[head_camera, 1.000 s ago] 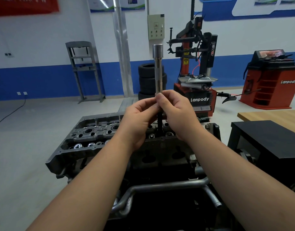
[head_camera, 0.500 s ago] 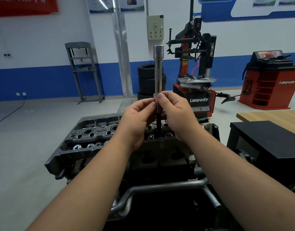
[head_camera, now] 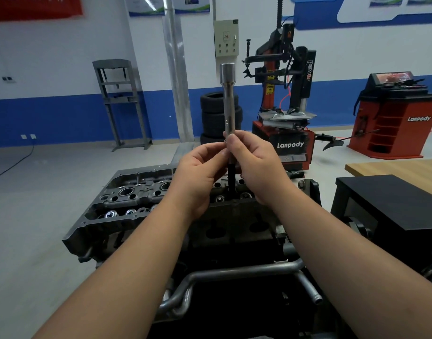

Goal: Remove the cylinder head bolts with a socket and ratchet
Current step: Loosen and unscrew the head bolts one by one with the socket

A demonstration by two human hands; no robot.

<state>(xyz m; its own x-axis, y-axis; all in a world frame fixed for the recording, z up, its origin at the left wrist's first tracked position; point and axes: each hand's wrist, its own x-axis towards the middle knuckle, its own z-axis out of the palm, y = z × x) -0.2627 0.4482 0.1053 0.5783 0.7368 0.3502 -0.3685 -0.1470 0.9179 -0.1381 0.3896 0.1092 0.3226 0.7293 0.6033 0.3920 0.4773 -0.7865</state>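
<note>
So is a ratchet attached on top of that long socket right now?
No, the long socket stands upright with a bare top end, pinched by both hands only.

Grey floor before me carries tyre stack, grey press frame, red Lanpody machines.

Silver socket extension over dark grey cylinder head; wall white above a blue band; red-and-black tyre machine; black tyres; tan wooden table.
</note>
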